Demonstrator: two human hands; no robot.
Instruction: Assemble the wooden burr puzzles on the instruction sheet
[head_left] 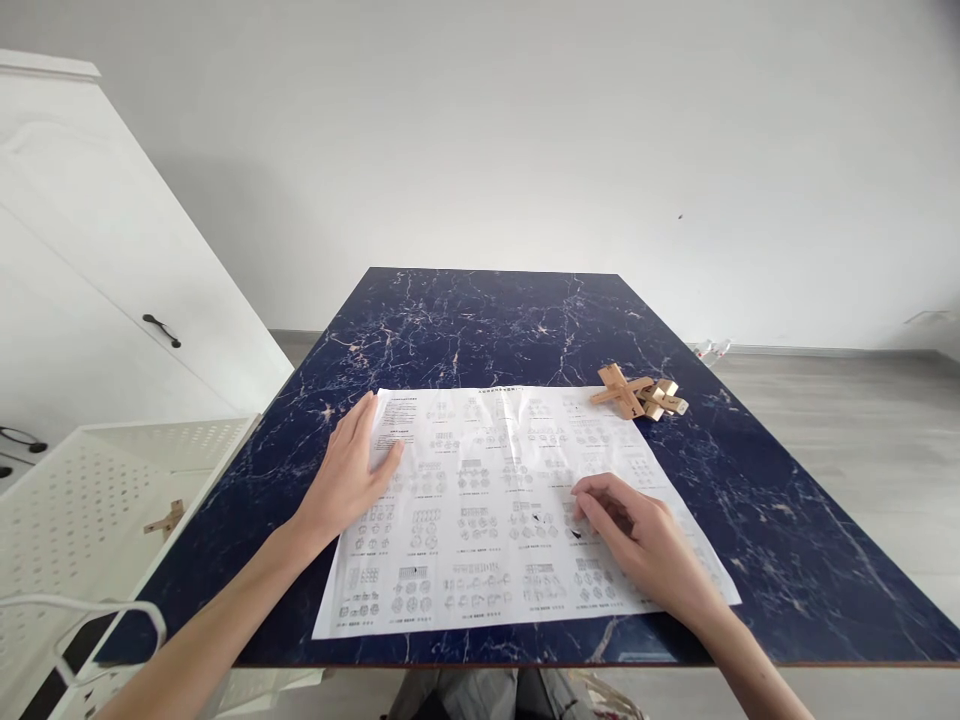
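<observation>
Fingers of the left hand (346, 468) lie flat, thumb wide; the right hand (639, 538) curls, grip unclear; the paper sheet (510, 510) looks light, limp, creasable, best held by edges.

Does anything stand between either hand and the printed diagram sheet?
Nothing visible does. The left hand lies across the left edge of the printed diagram sheet; the right hand is over its right part, palm side hidden. The wooden blocks sit at its far right corner, away from both hands.
</observation>
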